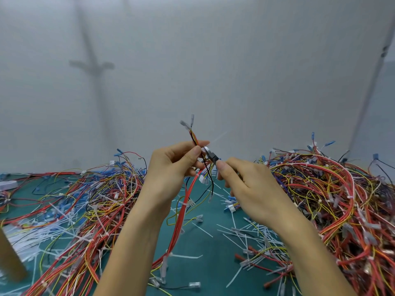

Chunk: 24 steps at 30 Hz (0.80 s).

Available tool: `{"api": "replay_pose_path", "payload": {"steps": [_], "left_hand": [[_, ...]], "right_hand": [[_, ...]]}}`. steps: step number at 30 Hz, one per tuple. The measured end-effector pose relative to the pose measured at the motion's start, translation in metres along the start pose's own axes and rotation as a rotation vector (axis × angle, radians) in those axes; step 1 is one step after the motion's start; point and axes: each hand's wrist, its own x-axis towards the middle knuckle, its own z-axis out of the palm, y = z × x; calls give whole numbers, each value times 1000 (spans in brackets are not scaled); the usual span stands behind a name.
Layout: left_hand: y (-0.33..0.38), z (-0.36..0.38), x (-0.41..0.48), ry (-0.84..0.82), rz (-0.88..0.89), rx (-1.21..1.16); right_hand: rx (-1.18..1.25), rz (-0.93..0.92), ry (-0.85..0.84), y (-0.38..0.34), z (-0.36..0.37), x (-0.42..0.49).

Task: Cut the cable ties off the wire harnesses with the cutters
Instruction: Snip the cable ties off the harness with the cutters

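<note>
My left hand pinches a wire harness of red, yellow and black wires, holding it up above the green table. Its upper end with clear terminals sticks up past my fingers. My right hand grips the cutters, whose metal jaws sit against the harness right beside my left thumb. A blurred white cable tie tail points up and right from the jaws. The cutter handles are hidden inside my right hand.
A big heap of tangled harnesses lies at the right, another heap at the left. Loose cut white ties litter the green table between them. A brown post stands at the lower left. A grey wall rises behind.
</note>
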Motion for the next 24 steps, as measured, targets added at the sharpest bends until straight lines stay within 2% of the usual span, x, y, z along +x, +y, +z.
{"api": "replay_pose_path", "payload": {"steps": [24], "left_hand": [[0, -4, 1, 50, 22, 115]], "right_hand": [[69, -12, 28, 2, 7, 1]]}}
